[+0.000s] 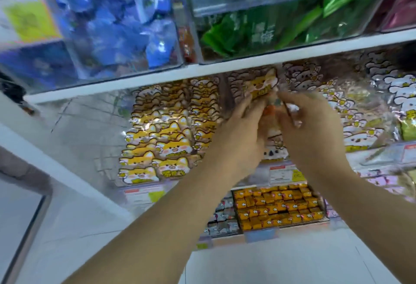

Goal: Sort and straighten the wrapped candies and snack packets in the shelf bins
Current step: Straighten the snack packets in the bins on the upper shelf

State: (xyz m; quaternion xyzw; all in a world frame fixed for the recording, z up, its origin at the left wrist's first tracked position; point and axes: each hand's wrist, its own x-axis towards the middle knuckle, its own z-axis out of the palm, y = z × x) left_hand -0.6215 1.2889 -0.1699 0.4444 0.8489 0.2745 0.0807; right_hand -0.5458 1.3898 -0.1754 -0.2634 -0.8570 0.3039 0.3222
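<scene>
My left hand (242,123) and my right hand (308,121) meet over the middle shelf bin. Between them they hold a small stack of animal-face snack packets (261,87), the top one yellow with a fox face. The frame is blurred, so which fingers grip which packet is unclear. To the left lie rows of yellow fox packets (162,139) in a clear bin. White bear-face packets (360,112) fill the bin to the right. A few more bear packets (273,146) show under my hands.
The upper shelf holds clear bins of blue packets (126,24) and green packets (270,29). Below is a tray of small orange wrapped candies (276,207) beside dark wrapped ones (221,218). A white shelf edge (135,82) runs across. Price labels (283,172) front the bins.
</scene>
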